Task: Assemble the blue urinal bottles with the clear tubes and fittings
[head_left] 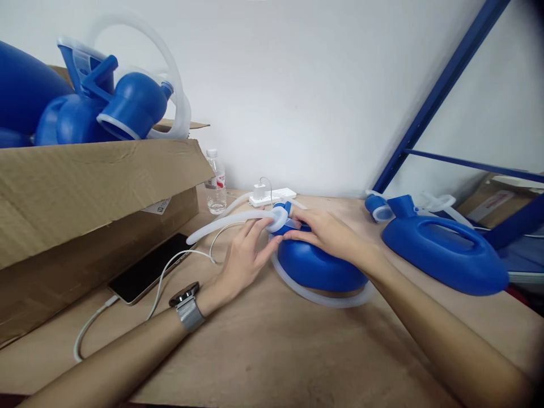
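A blue plastic bottle (321, 266) lies on the wooden table in front of me, with a translucent hose (314, 297) curving around its near side. At its mouth is a whitish translucent lid (279, 218), from which a long pale strip or tube (229, 221) reaches left. The fingers of my left hand (250, 255) pinch the lid's edge, thumb below. My right hand (327, 232) grips the bottle's neck from the right, its thumb and fingers closed around it. The contact between fingers and neck is partly hidden.
A cardboard box (97, 187) of blue bottles and hoses stands left. Near it are a phone (148, 269) with a white cable and a water bottle (216, 184). A power strip (274, 196) lies behind. Another blue bottle (446, 255) sits right, beside a blue metal frame (433, 107).
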